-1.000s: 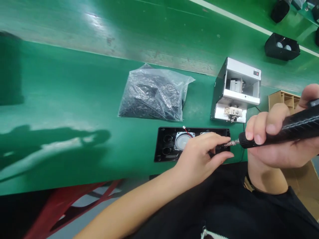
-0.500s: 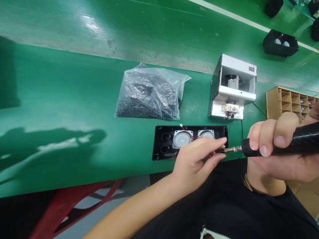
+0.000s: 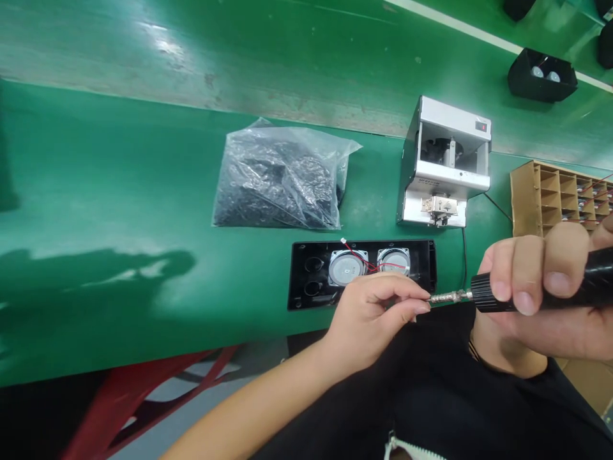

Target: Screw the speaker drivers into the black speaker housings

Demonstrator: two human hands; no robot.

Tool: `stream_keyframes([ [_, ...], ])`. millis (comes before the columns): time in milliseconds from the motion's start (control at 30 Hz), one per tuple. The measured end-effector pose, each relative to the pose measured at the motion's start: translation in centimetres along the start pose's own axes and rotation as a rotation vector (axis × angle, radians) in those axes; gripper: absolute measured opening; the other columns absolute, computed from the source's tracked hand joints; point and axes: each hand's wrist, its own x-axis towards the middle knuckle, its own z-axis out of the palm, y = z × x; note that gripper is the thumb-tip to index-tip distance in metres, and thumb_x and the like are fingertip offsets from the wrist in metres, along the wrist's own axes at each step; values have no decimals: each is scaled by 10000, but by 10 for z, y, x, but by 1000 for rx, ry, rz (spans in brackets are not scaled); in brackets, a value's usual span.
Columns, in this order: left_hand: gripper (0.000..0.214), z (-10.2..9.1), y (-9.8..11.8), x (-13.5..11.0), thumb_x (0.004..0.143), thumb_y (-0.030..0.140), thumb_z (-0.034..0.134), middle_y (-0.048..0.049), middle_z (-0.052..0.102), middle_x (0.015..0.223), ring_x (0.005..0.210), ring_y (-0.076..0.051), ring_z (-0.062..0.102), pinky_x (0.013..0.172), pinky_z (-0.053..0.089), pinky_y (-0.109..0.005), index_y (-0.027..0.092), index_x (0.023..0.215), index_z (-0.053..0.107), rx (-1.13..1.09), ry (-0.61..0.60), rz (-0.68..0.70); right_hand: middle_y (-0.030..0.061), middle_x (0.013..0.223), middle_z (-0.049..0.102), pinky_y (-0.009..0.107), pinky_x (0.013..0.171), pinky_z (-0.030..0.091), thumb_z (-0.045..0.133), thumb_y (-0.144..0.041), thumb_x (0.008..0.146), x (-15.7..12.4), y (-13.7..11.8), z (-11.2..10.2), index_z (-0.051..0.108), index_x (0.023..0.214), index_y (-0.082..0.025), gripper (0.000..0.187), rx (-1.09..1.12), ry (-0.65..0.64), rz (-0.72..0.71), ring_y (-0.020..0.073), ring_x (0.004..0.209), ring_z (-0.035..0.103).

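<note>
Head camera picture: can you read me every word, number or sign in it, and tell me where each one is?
No word or number can be read.
Label on the front of the screw feeder: too small to read.
Red switch on the screw feeder: any marks are too small to see.

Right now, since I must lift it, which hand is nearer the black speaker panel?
Left: the left hand is over the near edge of the black speaker panel; the right hand, gripping an electric screwdriver, is farther off, past its right end.
</note>
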Motion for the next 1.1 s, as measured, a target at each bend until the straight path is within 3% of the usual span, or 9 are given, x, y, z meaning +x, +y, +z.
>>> stream_keyframes([
  [200, 197, 2, -2, -1, 949, 337, 888, -67, 835, 773, 591, -151, 741, 586, 641, -241, 183, 833, 848, -72, 13, -81, -133, 501, 514, 328, 345, 446, 753, -692, 963, -4, 6, -1, 817, 1063, -424, 293, -15, 15, -15, 119, 271, 384],
  [333, 332, 4, -5, -2, 942, 468, 882, -71, 814, 736, 525, -134, 677, 514, 613, -242, 164, 823, 823, -233, -29, -313, -134, 536, 536, 315, 343, 446, 677, -731, 993, -7, 11, -4, 794, 1156, -420, 370, -13, -84, -73, 110, 276, 390],
  [433, 414, 0, -7, -7, 1020, 558, 786, -102, 845, 854, 551, -137, 679, 502, 600, -252, 150, 1044, 851, -250, -111, -355, -138, 537, 576, 305, 347, 467, 637, -712, 1024, -4, 12, -4, 772, 1224, -456, 352, 0, -117, -87, 110, 252, 376],
  [533, 513, -12, -11, -12, 1061, 524, 770, -137, 847, 1207, 672, -127, 707, 629, 650, -283, 209, 1464, 739, 82, 6, -60, -109, 549, 645, 306, 382, 530, 679, -725, 996, 5, 16, -1, 800, 1214, -452, 369, -26, -156, -97, 134, 303, 488],
  [633, 298, -26, -14, -11, 1086, 338, 758, -118, 835, 1220, 920, -203, 769, 866, 668, -357, 212, 1356, 775, 714, 145, 296, -92, 591, 682, 312, 425, 593, 752, -788, 907, 14, 28, 2, 827, 1106, -435, 412, -88, -188, -115, 148, 382, 582],
  [700, 186, -31, -16, -8, 1076, 255, 749, -115, 844, 1174, 1004, -262, 774, 911, 651, -402, 185, 1239, 803, 1055, 93, 382, -85, 628, 686, 302, 441, 605, 723, -806, 915, 18, 43, 2, 812, 1101, -425, 433, -94, -246, -154, 142, 408, 596],
  [800, 324, -32, -16, -2, 1015, 291, 830, -129, 841, 1217, 939, -284, 749, 825, 637, -422, 147, 1304, 794, 1286, -37, 329, -67, 635, 668, 280, 402, 576, 603, -813, 986, 21, 69, -1, 780, 1177, -373, 512, -74, -330, -272, 135, 391, 559],
  [900, 447, -29, -14, 3, 945, 327, 911, -116, 849, 1219, 908, -288, 734, 755, 615, -418, 152, 1340, 796, 1332, -115, 234, -78, 601, 635, 282, 343, 528, 483, -876, 993, 24, 90, -3, 757, 1201, -365, 616, -109, -333, -334, 139, 343, 494],
  [1100, 334, -30, -15, 10, 988, 283, 845, -84, 869, 1223, 903, -263, 747, 739, 580, -377, 217, 1314, 816, 1306, -162, 139, -64, 618, 628, 279, 338, 490, 323, -939, 985, 26, 114, -6, 729, 1331, -390, 766, -74, -346, -360, 152, 356, 508],
])
